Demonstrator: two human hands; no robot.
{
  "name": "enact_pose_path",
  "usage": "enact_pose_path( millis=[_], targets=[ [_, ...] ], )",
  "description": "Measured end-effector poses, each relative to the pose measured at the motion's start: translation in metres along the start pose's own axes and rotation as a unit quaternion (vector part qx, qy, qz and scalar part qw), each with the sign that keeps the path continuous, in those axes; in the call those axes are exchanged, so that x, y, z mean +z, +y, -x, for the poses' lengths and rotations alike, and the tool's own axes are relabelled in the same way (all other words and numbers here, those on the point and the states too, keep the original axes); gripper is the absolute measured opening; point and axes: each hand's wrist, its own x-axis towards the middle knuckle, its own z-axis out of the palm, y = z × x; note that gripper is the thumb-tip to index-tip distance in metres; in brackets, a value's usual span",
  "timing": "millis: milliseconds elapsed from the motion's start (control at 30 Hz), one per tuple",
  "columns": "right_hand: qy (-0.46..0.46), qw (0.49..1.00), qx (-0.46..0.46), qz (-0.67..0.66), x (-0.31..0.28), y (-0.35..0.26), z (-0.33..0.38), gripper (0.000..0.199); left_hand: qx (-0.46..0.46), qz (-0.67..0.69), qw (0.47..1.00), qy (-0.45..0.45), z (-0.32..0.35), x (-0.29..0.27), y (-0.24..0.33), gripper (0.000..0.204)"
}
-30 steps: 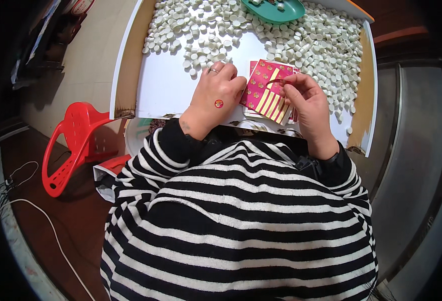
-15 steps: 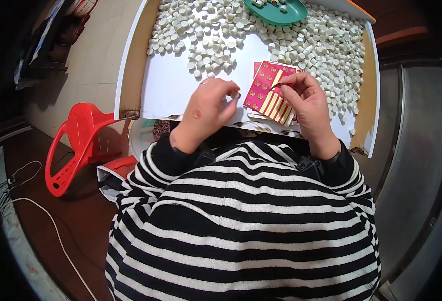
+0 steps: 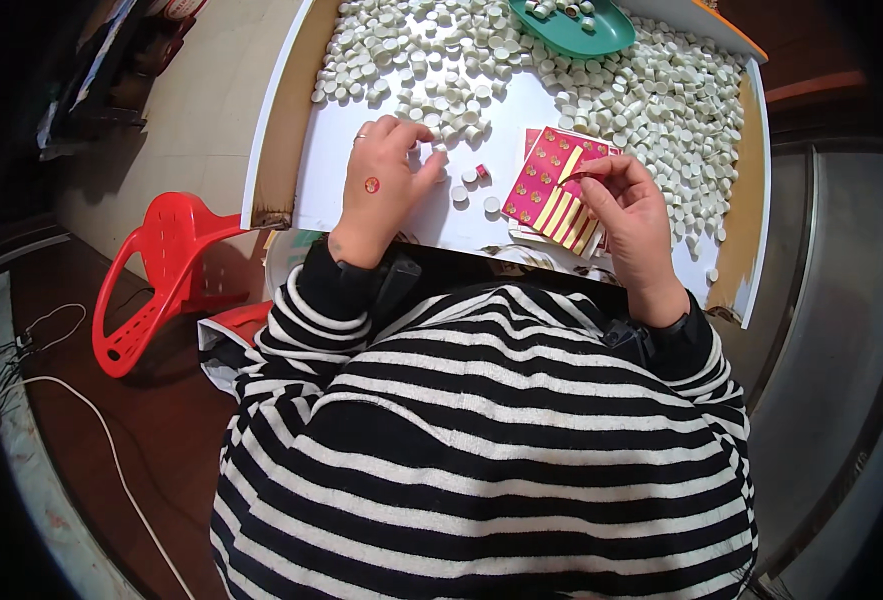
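Note:
My left hand [image 3: 383, 185] hovers over the white tabletop, thumb and fingers curved but apart, beside several small white caps. A round red sticker [image 3: 371, 185] is on the back of it. To its right lie a few loose white caps [image 3: 491, 205], one with a red side [image 3: 481, 172]. My right hand [image 3: 631, 215] pinches a thin dark red sticker strip [image 3: 573, 180] over the magenta sticker sheet [image 3: 533, 185]. That sheet shows gold round prints and bare yellowish bands where strips are gone. It rests on a stack of other sheets.
White caps [image 3: 651, 110] are heaped across the back and right of the walled table. A green dish [image 3: 581, 38] with caps stands at the back. Raised side walls [image 3: 286, 110] bound the tabletop. A red plastic chair [image 3: 176, 250] stands at the left.
My left hand has let go of a small cap and moved left and away toward the loose caps. A red-sided cap now lies right of it. My right hand still pinches the strip.

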Motion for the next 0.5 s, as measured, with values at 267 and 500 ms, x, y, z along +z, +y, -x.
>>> enact_pose_path(
  millis=[267, 500],
  targets=[
    [-0.011, 1.000, -0.015, 0.009, 0.0033, -0.0006, -0.0017, 0.016, -0.047, -0.117, 0.991, -0.050, -0.0036, 0.0047, 0.0028, 0.016],
    [-0.005, 1.000, -0.023, -0.001, 0.0020, -0.0041, -0.0039, 0.015, 0.019, -0.158, 0.987, -0.039, -0.0055, 0.0030, -0.0011, 0.015]
  ],
)
